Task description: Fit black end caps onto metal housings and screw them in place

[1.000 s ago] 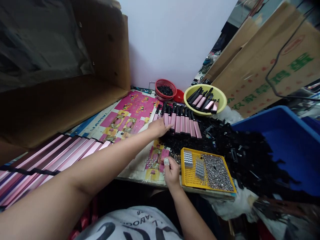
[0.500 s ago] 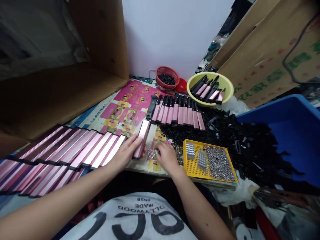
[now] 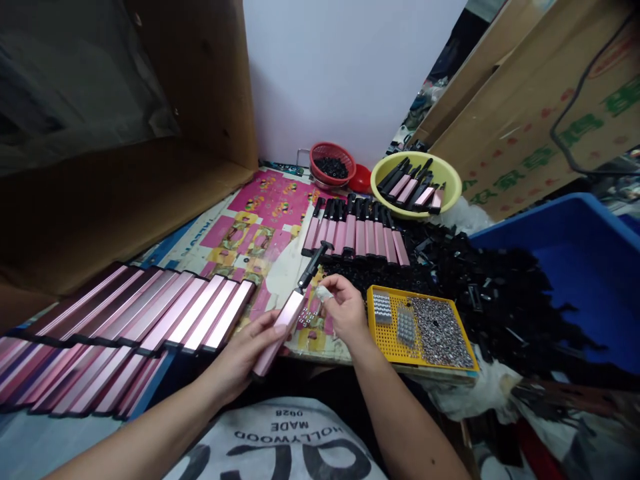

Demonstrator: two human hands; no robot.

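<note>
My left hand (image 3: 253, 341) is wrapped round a pink metallic bar-shaped piece (image 3: 291, 312), tilted up and away from me. A black hinged arm (image 3: 311, 268) sticks out of its far end. Just right of that arm, my right hand (image 3: 346, 310) is raised with thumb and forefinger pinched together. White wrapping (image 3: 324, 292) covers one fingertip; whatever lies in the pinch is too small to make out. Between the hands, small silver parts (image 3: 307, 317) lie on the table. Beyond them stands a row of similar pink pieces with black arms (image 3: 350, 235).
Stacked pink bars (image 3: 183, 313) lie at left beside a cardboard box (image 3: 215, 160). A yellow tray (image 3: 393, 350) with small metal parts sits at right. Farther back are a red basket (image 3: 319, 172) and a yellow bowl (image 3: 453, 193). Black parts (image 3: 515, 293) spill from a blue bin (image 3: 600, 267).
My left hand has drawn the pink piece towards me, and its black arm now angles to the right. My right hand has lifted from the small silver parts towards the arm.
</note>
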